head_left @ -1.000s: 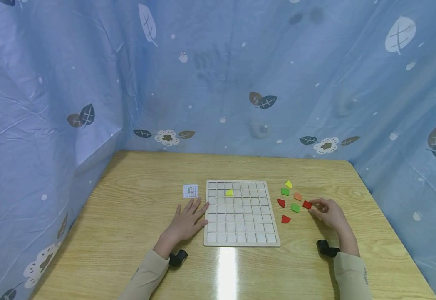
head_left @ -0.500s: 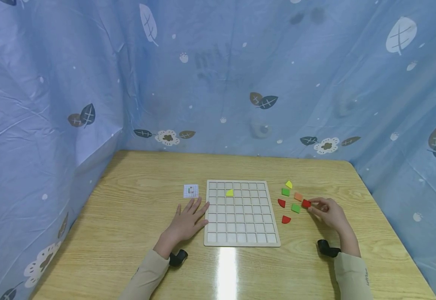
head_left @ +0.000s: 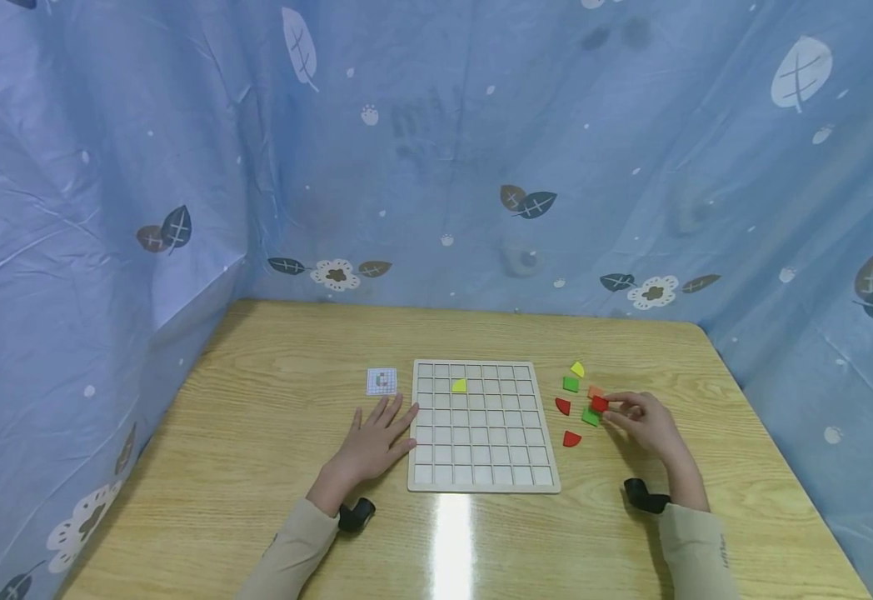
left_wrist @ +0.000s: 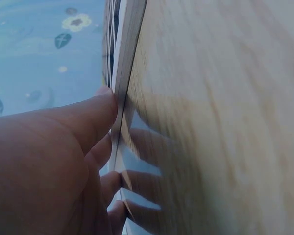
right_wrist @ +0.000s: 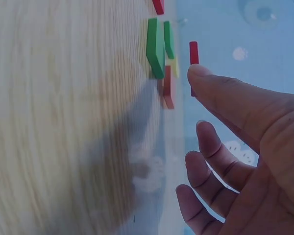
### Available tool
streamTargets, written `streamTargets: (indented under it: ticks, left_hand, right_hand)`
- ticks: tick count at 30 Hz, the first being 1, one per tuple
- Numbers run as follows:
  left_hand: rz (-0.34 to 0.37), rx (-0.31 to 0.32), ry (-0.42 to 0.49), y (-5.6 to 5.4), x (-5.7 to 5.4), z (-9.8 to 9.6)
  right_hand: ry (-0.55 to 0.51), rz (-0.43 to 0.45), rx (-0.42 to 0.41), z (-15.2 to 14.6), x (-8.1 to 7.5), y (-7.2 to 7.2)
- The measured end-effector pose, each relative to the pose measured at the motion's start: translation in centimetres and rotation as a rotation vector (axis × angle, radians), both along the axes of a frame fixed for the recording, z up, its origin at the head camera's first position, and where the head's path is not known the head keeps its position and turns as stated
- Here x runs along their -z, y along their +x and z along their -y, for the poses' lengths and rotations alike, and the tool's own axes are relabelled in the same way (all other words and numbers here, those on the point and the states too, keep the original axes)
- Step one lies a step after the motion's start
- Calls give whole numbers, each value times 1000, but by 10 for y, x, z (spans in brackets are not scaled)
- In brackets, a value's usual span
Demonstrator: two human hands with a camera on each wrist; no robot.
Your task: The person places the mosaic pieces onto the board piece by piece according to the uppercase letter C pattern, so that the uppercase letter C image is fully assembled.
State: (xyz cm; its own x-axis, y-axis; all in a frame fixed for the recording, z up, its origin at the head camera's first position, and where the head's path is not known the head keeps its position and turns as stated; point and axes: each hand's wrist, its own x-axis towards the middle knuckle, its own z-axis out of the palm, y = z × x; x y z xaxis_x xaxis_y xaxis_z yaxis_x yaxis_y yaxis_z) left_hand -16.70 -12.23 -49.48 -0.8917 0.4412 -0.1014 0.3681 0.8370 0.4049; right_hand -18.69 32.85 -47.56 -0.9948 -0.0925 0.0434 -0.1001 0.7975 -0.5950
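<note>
Between thumb and fingertips my right hand (head_left: 645, 422) pinches a red square tile (head_left: 599, 404). In the right wrist view that tile (right_wrist: 194, 53) is held edge-on, clear of the table. Below it lie a green tile (head_left: 591, 417) and an orange tile (head_left: 595, 392), both partly covered in the head view. My left hand (head_left: 373, 443) lies with fingers spread, its fingertips touching the left edge of the wooden grid board (head_left: 484, 488). In the left wrist view the thumb (left_wrist: 95, 115) rests against the board's rim. One yellow quarter-circle tile (head_left: 460, 386) sits in a cell near the board's top.
Right of the board lie another green tile (head_left: 571, 384), a yellow quarter-circle (head_left: 578, 369) and two red quarter-circles, one farther (head_left: 563, 407) and one nearer (head_left: 572, 439). A small printed grid card (head_left: 381, 382) lies left of the board. A blue patterned curtain (head_left: 436, 167) stands behind the table.
My right hand has picked up the red square tile from the table and moved it left, over the green and orange tiles. The left hand has stayed in place.
</note>
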Motion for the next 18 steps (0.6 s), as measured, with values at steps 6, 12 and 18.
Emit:
streamTargets:
  ticks: [6, 12, 18]
  left_hand:
    - [-13, 1, -2, 0, 2, 1]
    - [-23, 6, 3, -1, 2, 1]
    - [-25, 4, 1, 0, 2, 1]
  right_hand:
    - [-13, -20, -11, 10, 0, -3]
    - [-51, -40, -25, 26, 1, -6]
    - [-79, -40, -66, 42, -1, -10]
